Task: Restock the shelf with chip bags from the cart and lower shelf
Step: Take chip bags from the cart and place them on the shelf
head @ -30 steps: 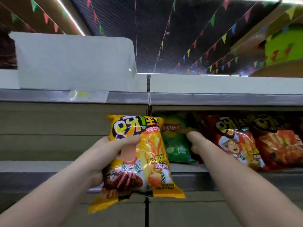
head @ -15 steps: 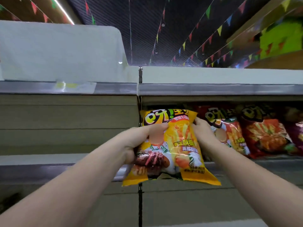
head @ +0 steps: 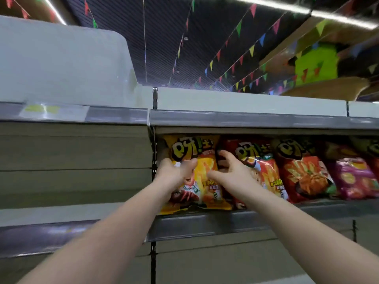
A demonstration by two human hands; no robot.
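A yellow chip bag (head: 205,175) stands upright at the left end of the right-hand shelf (head: 205,221), its bottom edge on the shelf board. My left hand (head: 174,171) grips the bag's left side, thumb across its front. My right hand (head: 229,173) is spread against the bag's right edge, fingers apart, between it and a red chip bag (head: 260,165). The green bag behind is hidden.
More red bags (head: 303,173) and a purple bag (head: 352,177) fill the shelf to the right. The shelf bay on the left (head: 71,214) holds nothing. A shelf above (head: 246,119) overhangs the bags closely. A slotted upright (head: 152,152) divides the two bays.
The yellow bag went up and back from in front of the shelf onto it. My right hand's fingers spread at the bag's right edge.
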